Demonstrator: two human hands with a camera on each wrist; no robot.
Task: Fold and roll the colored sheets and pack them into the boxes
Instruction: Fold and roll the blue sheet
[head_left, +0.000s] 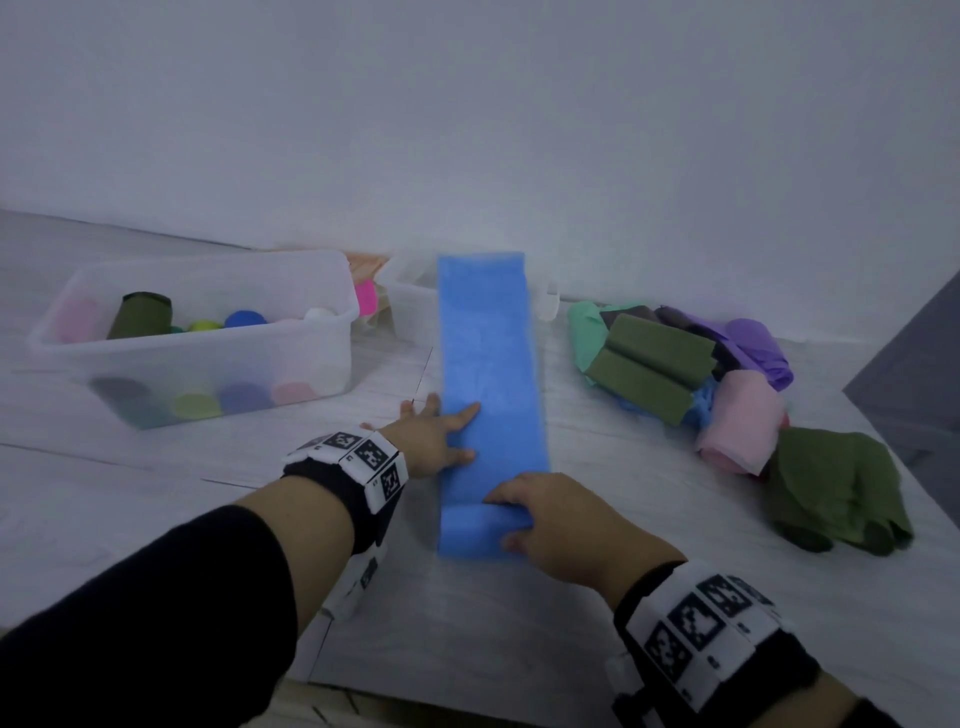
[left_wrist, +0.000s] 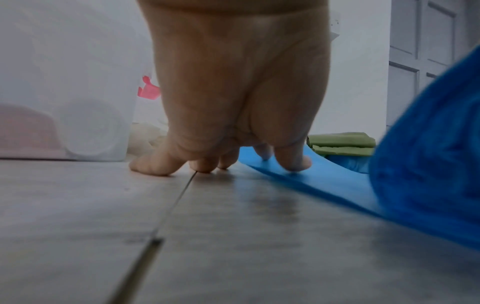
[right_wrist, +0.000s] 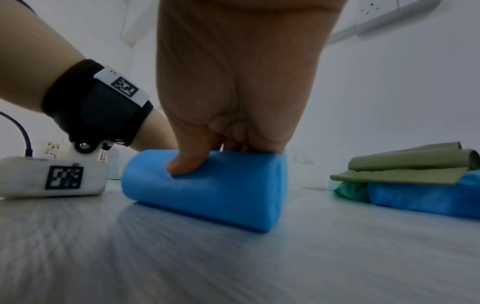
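Low in frame, our right hand (head_left: 563, 525) curls over the rolled end of the blue sheet (head_left: 491, 374), fingers and thumb gripping it. Mid-frame, our left hand (head_left: 434, 441) presses flat on the strip's left edge. We judge it light, soft and springy; grip the roll across its full width.

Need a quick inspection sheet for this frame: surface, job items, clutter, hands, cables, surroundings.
Surface: pale wood-look floor, seams visible.
Job's things: blue sheet folded into a long strip, near end rolled up; left box holds coloured rolls; second box behind the strip, contents unclear; pile of sheets at right, green, purple, pink.
Clutter: pink item between the boxes, unidentifiable.
Grippers: left hand flat, fingers partly on strip, partly on floor; right hand curled over the roll.
Cables: purple cable at the left wrist unit.
Surroundings: white wall; door at right.
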